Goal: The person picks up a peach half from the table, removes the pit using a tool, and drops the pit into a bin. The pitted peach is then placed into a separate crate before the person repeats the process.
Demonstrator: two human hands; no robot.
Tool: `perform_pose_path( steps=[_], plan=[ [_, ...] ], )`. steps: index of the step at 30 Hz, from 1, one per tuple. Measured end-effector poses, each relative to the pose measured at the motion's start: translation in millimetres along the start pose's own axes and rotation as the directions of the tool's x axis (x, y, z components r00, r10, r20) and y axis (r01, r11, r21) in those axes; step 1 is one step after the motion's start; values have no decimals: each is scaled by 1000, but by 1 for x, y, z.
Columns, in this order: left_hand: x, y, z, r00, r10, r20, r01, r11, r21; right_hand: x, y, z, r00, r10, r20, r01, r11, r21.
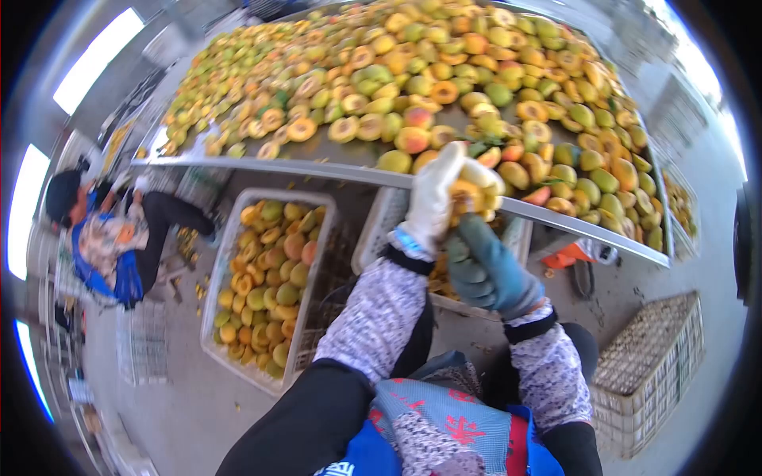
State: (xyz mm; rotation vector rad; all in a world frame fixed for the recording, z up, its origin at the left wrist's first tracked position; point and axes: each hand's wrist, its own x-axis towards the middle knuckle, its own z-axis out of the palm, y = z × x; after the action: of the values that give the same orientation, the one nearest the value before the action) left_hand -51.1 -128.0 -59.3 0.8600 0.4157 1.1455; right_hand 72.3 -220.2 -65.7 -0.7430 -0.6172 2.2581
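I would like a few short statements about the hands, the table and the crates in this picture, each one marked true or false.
1. The left hand wears a white glove and holds a yellow fruit at the edge of the table. True.
2. The right hand is bare. False: the right hand wears a blue-grey glove.
3. The table is covered with fruit, much of it cut in halves. True.
4. The long crate on the floor is empty. False: the white crate below the table edge holds many fruits.
5. Another person is at the left of the view. True.
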Motion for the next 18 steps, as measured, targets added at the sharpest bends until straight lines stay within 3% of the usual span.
perform_pose_path(
  steps=[1,3,5,7,8,9,10,11,13,14,15,16,17,18],
  plan=[
    [0,-4,-2,997,-64,-30,64,998,-16,2,2,-6,998,-7,56,-1,990,141],
    [-2,-4,2,990,-135,-37,124,968,-218,-1,-3,-1,999,-31,27,27,990,137],
    [-2,1,4,976,-184,-116,147,951,-272,-5,-5,11,971,-89,-224,53,985,-165],
    [6,6,-7,975,-95,-200,19,935,-353,-5,-1,6,923,-125,-365,-80,862,-500],
    [4,16,-11,957,-56,-286,-30,957,-288,-1,10,-17,881,-400,-253,45,602,-797],
    [0,31,-16,931,-9,-364,-75,974,-215,8,28,-52,796,-604,-40,125,229,-965],
    [-3,39,-31,920,70,-387,-139,978,-153,9,32,-59,759,-650,36,80,39,-996],
    [-10,56,-45,890,97,-445,-113,994,-8,10,37,-67,715,-691,111,13,-147,-989],
    [-31,80,-87,787,257,-561,-67,939,337,2,32,-58,733,-667,-135,-243,-71,-967],
    [-40,87,-116,700,392,-597,-41,856,515,3,32,-56,717,-688,-113,-225,-76,-971],
    [-49,92,-159,620,567,-543,6,689,725,3,33,-55,701,-708,-93,-211,-81,-974],
    [-66,108,-179,540,721,-435,225,374,900,3,34,-53,679,-730,-80,-205,-84,-975],
    [-73,113,-216,498,818,-289,363,106,926,4,38,-53,668,-743,-36,-190,-124,-974],
    [-86,121,-224,521,798,-305,464,36,885,6,45,-56,650,-760,1,-192,-165,-967]
  ],
)
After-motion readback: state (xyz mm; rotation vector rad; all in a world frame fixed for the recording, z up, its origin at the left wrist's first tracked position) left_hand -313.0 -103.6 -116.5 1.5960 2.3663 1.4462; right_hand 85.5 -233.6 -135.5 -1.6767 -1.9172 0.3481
